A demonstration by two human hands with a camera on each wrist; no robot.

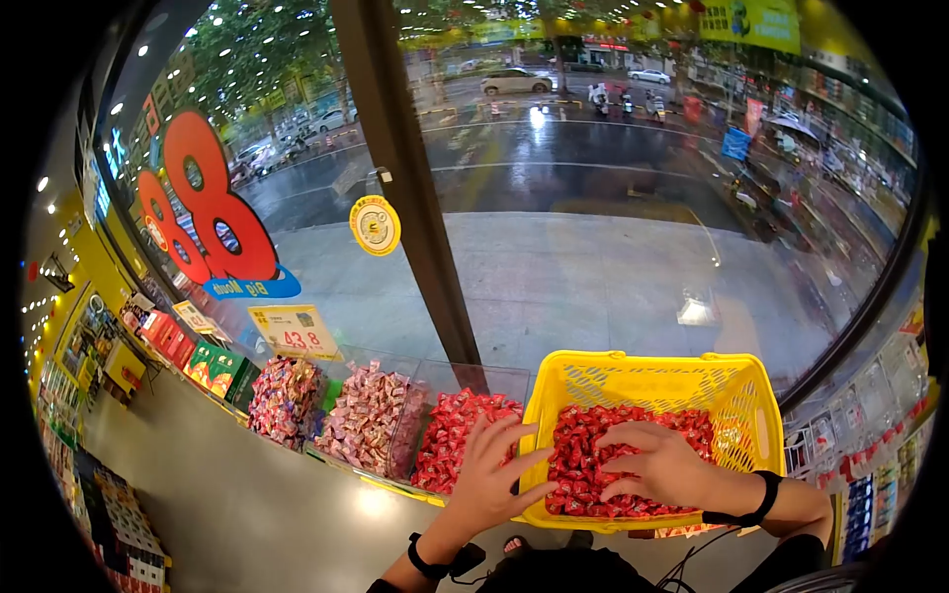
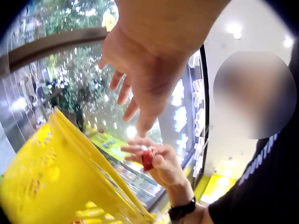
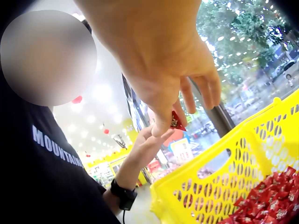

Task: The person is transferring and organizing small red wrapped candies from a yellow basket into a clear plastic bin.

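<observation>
A yellow basket [image 1: 756,435] [image 2: 56,172] [image 3: 210,182] holds many red-wrapped candies [image 1: 583,460] [image 3: 271,198]. My left hand [image 1: 489,474] [image 2: 149,65] [image 3: 145,151] is at the basket's left rim, fingers spread and nothing seen in them. Over the candies, my right hand [image 1: 664,467] [image 2: 168,170] [image 3: 163,70] pinches one red candy [image 2: 148,159] [image 3: 177,121] between thumb and fingers; the wrist views show it. In the right wrist view the left fingertips lie close beside the right thumb; whether they touch, I cannot tell.
Left of the basket stand clear bins of red candies [image 1: 455,435], pink candies [image 1: 371,415] and mixed-colour candies [image 1: 282,400], with a price sign [image 1: 294,331] behind. A large window with a dark frame post [image 1: 405,178] rises beyond. Packaged goods hang at the right.
</observation>
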